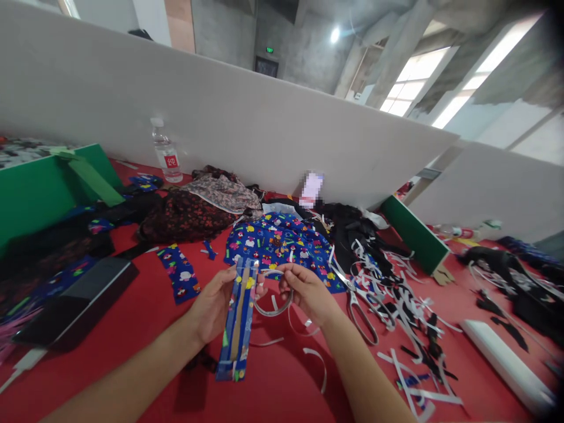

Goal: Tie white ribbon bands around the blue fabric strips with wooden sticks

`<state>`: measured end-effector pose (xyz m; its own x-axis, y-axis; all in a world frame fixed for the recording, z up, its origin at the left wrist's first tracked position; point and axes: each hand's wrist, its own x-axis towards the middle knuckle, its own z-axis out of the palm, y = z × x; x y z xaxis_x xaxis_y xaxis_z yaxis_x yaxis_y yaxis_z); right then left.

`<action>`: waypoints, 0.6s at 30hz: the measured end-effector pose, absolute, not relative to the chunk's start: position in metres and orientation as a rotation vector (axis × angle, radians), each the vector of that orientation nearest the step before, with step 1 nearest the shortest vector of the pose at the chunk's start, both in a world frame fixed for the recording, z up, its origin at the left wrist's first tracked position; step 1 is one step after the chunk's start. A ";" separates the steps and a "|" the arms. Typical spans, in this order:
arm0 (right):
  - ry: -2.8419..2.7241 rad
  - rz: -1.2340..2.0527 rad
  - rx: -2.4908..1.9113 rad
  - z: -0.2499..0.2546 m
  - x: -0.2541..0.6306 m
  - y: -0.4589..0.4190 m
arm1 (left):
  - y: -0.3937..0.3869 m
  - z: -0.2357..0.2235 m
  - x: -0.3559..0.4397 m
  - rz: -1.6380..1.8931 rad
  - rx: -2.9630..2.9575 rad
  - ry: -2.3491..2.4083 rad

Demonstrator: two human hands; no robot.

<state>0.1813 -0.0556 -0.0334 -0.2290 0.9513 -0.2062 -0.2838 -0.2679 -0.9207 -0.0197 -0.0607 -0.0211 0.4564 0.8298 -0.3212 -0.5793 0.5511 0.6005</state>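
My left hand (pixel 214 305) is closed on a blue patterned fabric strip (pixel 231 346), folded lengthwise over a tan strip (pixel 240 317) that shows down its middle. The strip stands tilted above the red table. To its right, my right hand (pixel 311 291) pinches a thin, pale roll of tape (pixel 274 313) by its upper edge. The roll's left side touches or nearly touches my left fingertips. Behind both hands lies a larger blue patterned cloth (pixel 268 241). Scissors (pixel 355 302) rest right of my right hand. A flat blue fabric piece (pixel 180 275) lies to the left.
White and black scraps (pixel 409 317) are scattered at the right. A black device (pixel 79 299) with a white cable sits at left. A water bottle (pixel 167 153), dark floral cloth (pixel 185 214) and a propped phone (pixel 311 189) stand or lie along the white partition (pixel 247 123). Green boards (pixel 416 235) flank the table.
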 end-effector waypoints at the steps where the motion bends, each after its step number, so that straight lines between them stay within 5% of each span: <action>1: -0.922 1.699 -1.023 -0.035 0.179 -0.056 | -0.061 -0.021 -0.020 0.905 0.456 0.629; 18: -0.661 1.851 -1.075 -0.046 0.175 -0.059 | -0.061 -0.032 -0.023 0.876 0.428 0.516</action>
<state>0.1748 -0.0589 -0.0459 -0.2471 0.8773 -0.4115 -0.4185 -0.4797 -0.7712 -0.0233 -0.0605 -0.0325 0.5331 0.8088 -0.2483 -0.6094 0.5706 0.5505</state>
